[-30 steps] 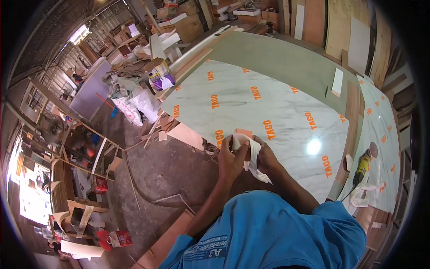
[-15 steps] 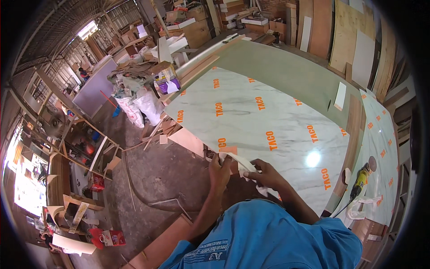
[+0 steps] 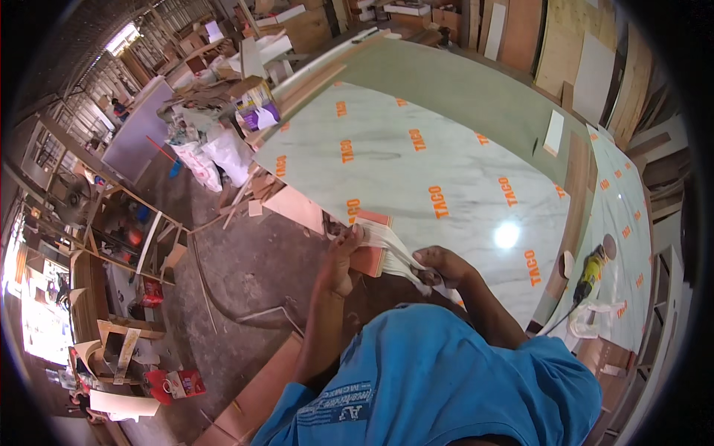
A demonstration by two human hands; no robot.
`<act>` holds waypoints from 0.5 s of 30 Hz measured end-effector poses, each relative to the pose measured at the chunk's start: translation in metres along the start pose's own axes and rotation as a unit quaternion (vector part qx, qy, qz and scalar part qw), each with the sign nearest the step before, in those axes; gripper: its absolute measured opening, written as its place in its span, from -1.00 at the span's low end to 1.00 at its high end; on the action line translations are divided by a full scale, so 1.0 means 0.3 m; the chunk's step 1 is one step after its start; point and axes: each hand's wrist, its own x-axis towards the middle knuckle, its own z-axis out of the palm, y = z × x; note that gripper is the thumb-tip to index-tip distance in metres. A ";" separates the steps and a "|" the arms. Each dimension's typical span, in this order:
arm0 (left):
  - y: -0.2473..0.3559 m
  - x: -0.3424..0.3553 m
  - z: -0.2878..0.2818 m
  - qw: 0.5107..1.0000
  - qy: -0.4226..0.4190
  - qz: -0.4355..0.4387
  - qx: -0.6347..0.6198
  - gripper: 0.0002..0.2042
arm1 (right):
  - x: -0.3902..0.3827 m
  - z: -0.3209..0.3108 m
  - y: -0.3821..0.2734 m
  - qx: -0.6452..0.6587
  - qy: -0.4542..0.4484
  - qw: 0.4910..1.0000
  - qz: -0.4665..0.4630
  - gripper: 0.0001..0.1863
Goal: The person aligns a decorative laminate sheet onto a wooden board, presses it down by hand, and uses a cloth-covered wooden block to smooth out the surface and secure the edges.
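Observation:
In front of my body, my left hand is closed on the left edge of a small flat orange-brown wooden block. A white cloth strip lies across the block and stretches to my right hand. The fingers of that hand are pinched on the strip, and a loose part droops beneath them. Both hands are at the near edge of a large white marble-patterned sheet with orange print. The underside of the block is hidden.
A yellow-green angle grinder with its cord lies on another marble-patterned sheet at right. Beyond the sheet are white sacks and a carton. A bent strip lies on the floor at left. Boards lean at the back.
More of the block shows between my hands, with the white strip now spread and stretched over it. My right hand has turned and lowered slightly. The whole view has shifted a little.

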 end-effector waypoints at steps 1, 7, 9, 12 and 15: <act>-0.013 -0.008 0.014 0.997 0.041 0.042 0.049 -0.67 | 0.007 0.013 -0.023 0.033 -0.034 0.999 0.007 -0.63; -0.101 -0.016 -0.002 0.948 -0.182 -0.154 0.210 -0.59 | 0.125 0.014 -0.043 -0.039 0.053 0.995 -0.078 -0.73; -0.162 -0.009 0.020 0.969 -0.157 -0.122 0.150 -0.57 | 0.136 0.051 -0.072 -0.023 0.065 0.990 -0.122 -0.76; -0.207 -0.011 0.044 0.990 -0.106 -0.042 0.080 -0.54 | 0.158 0.117 -0.016 0.052 0.147 0.974 -0.166 -0.72; -0.220 -0.003 0.113 0.997 -0.005 0.013 0.075 -0.56 | 0.136 0.094 0.064 0.155 0.185 0.967 -0.076 -0.60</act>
